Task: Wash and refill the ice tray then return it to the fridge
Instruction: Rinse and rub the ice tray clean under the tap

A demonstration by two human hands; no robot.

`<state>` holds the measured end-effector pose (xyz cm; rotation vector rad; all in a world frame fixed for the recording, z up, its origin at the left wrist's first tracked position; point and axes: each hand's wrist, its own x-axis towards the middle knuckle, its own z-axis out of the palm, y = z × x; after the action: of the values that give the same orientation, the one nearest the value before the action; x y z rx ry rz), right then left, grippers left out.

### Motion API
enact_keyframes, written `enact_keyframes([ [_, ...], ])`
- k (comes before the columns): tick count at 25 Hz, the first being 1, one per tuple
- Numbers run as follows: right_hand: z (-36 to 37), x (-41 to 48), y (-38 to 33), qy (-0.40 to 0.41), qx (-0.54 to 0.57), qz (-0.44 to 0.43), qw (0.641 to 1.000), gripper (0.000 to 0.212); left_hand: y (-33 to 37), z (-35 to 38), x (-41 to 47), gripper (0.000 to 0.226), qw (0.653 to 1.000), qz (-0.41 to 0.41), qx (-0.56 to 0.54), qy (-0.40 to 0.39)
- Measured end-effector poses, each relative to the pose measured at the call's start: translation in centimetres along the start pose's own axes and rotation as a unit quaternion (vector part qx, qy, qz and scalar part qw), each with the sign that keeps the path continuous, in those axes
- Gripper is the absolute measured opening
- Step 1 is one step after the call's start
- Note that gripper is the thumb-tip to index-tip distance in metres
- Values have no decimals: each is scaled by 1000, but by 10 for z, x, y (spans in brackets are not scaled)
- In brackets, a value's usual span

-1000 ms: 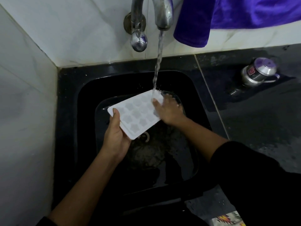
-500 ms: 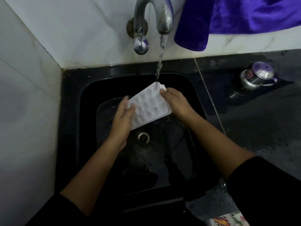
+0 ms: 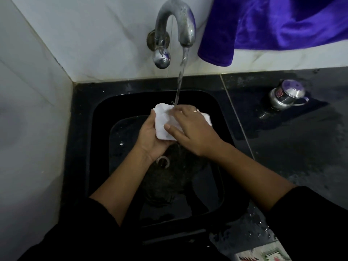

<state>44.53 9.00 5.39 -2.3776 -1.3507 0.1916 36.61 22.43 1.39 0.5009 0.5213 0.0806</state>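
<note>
Overhead, the white ice tray [image 3: 162, 123] sits above the black sink [image 3: 102, 147], tilted, its far corner just under the water stream [image 3: 180, 78] falling from the curved metal tap [image 3: 176, 19].

Left hand [image 3: 151, 138]: palm up beneath the tray's near-left part, thumb curled over the left edge; it grips the tray. Its fingers are hidden under the tray.

Right hand [image 3: 194, 133]: laid across the top of the tray, fingers fairly straight and spread, pressing flat on the surface; a ring [image 3: 197, 110] shows on one finger. The fingertips reach the spot where the stream lands. This hand covers most of the tray's middle and right side, with only a white corner showing past the knuckles.

Drain [image 3: 163, 161] is partly visible below the left wrist.

Off to the right, a small steel lidded pot [image 3: 287, 95] lies tilted on the wet dark counter [image 3: 305, 151]. Purple cloth [image 3: 278, 25] hangs on the tiled wall [image 3: 84, 34] beside the tap. Patterned fabric [image 3: 263, 254] shows at the bottom edge.
</note>
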Motion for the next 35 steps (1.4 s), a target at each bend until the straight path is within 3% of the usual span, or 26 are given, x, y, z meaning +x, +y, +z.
enact_keyframes([
  [3, -6, -1, 0, -50, -78, 30, 995, 78, -6, 12, 9, 62, 997, -11, -68, -21],
  [6, -8, -22, -6, -80, -163, -34, 983, 85, -5, 21, 19, 75, 995, -21, -83, -50],
  [9, -25, -12, 7, -81, -208, -57, 973, 85, -15, 27, 20, 68, 993, -28, -81, -77],
  [12, -33, -1, 9, -72, -210, 7, 975, 87, -24, 29, 22, 61, 993, -28, -80, -85],
  [16, -22, -20, 1, -115, -199, -94, 969, 84, -11, 25, 24, 73, 993, -40, -77, -81],
  [20, -28, 11, 3, -84, -196, 4, 977, 84, -19, 21, 27, 61, 992, -12, -90, -87],
  [25, -12, -14, -11, -105, -196, -110, 969, 84, 1, 15, 24, 71, 992, -22, -90, -89],
  [29, -20, 20, 0, -63, -197, 23, 978, 83, -16, 19, 20, 55, 994, -13, -67, -80],
  [33, -7, -14, -7, -95, -203, -94, 970, 85, -4, 12, 21, 64, 990, -21, -99, -98],
  [35, -18, -1, 3, -89, -198, -65, 974, 85, -6, 12, 21, 57, 990, -21, -99, -102],
])
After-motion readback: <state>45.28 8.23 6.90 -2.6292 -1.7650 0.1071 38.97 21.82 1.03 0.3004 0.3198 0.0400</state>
